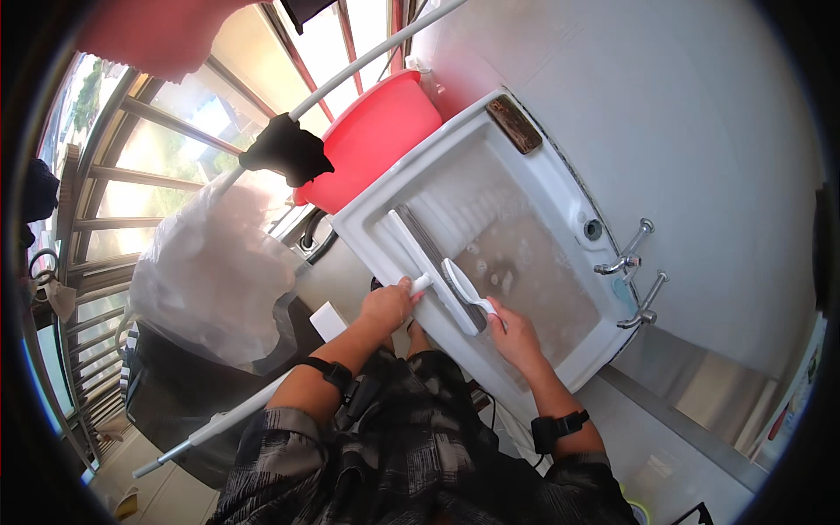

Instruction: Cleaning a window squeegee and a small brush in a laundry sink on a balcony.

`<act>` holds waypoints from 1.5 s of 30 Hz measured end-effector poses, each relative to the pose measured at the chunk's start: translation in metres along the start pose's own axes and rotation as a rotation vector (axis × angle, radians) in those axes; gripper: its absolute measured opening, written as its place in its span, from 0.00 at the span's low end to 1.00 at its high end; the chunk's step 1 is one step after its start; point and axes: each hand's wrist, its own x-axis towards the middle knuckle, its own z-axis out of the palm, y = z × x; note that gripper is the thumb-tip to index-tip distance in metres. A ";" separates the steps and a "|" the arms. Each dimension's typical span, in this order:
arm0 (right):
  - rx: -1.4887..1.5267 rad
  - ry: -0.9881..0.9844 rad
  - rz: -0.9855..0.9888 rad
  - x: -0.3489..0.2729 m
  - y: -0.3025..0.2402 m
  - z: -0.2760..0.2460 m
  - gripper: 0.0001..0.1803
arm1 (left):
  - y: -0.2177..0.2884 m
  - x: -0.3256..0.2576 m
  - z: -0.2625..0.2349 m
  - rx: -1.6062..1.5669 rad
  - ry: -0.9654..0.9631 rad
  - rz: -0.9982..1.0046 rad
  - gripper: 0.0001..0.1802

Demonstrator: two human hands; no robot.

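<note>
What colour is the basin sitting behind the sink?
The basin is red, plain with no pattern; the head view shows it clearly, just beyond the white sink.

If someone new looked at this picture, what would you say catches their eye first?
Probably the white sink at the centre, where the left hand steadies a long flat slat on the rim while the right hand holds a white brush against it. Next, the red basin just beyond the sink, and the bulging clear plastic bag on the left.
</note>
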 end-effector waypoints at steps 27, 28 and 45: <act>0.165 -0.135 0.217 0.045 -0.009 0.005 0.21 | -0.001 0.005 -0.010 -0.049 -0.005 -0.021 0.28; 0.144 -0.177 0.258 0.020 0.004 -0.005 0.21 | -0.004 0.003 -0.010 -0.019 0.024 -0.015 0.28; 0.229 -0.187 0.248 -0.024 0.043 -0.013 0.21 | 0.002 0.004 -0.012 -0.007 -0.026 -0.057 0.29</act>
